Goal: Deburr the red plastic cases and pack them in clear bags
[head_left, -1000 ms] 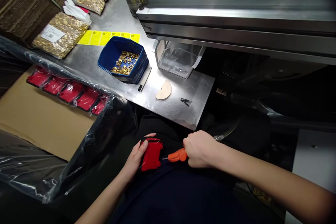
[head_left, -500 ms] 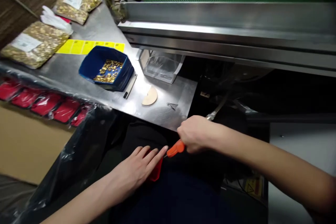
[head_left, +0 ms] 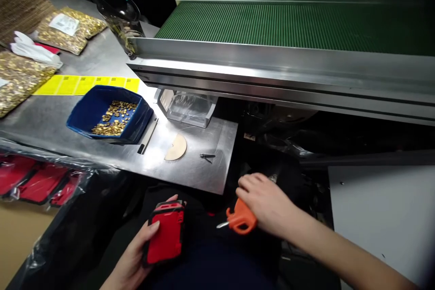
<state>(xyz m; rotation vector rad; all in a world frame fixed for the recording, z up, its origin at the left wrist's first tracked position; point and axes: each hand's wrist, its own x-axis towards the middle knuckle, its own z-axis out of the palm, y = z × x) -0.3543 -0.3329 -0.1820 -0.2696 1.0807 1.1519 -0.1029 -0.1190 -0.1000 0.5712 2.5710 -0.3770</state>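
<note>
My left hand [head_left: 139, 247] is wrapped round a red and black phone case [head_left: 166, 234], its thumb on the red face. The case is tilted, with its broad side up, over my dark-clothed lap. To the right, my right hand [head_left: 260, 197] grips an orange air blow gun [head_left: 242, 218]. Its short metal nozzle points left towards the case but stays apart from it. Part of the blow gun's handle is hidden by my fingers. Ahead of my hands, a nail clipper [head_left: 207, 157] and a cut cream disc [head_left: 176, 147] lie on the metal table [head_left: 200, 181].
A blue bin [head_left: 81, 118] holds small gold pieces. Beside it are a thin white tool [head_left: 148, 136], a clear tray [head_left: 190, 108] and yellow labels [head_left: 71, 85]. A green conveyor [head_left: 272, 27] runs behind. More red cases [head_left: 44, 181] lie bagged at left; a bottle [head_left: 115, 9] stands at the back.
My left hand has turned the phone case so its red face shows and moved it left, away from the nozzle. The blow gun has lowered and rotated. The camera view has shifted.
</note>
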